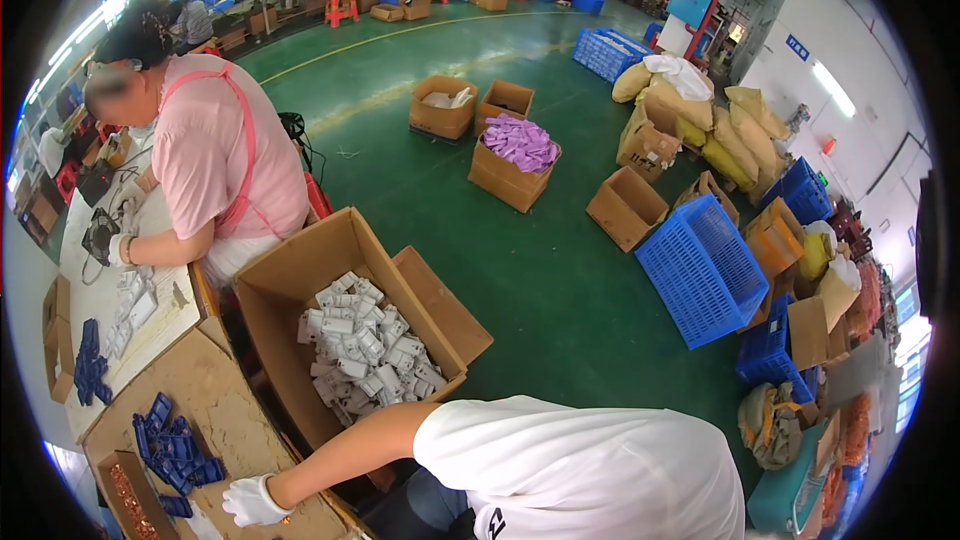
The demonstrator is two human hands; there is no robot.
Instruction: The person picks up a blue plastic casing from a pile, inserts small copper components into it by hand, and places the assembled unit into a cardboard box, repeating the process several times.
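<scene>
My right arm reaches left from a white sleeve to a worktable (235, 390). My right hand (254, 502), in a white glove, is low over the tabletop, its fingers slightly bent and apart, and I see nothing held in them. Beside its fingers lies a pile of dark blue plastic pieces (175, 448). A narrow cardboard box of small copper-coloured parts (117, 488) stands farther left. A small copper-coloured piece (286, 519) shows near my wrist. My left hand is out of the picture.
A large carton (262, 315) of white plastic housings (365, 345) stands beside the table. Beyond it a person in pink (225, 140) works with gloved hands. A carton of purple packets (520, 144), blue crates (703, 270) and sacks (730, 140) stand on the green floor.
</scene>
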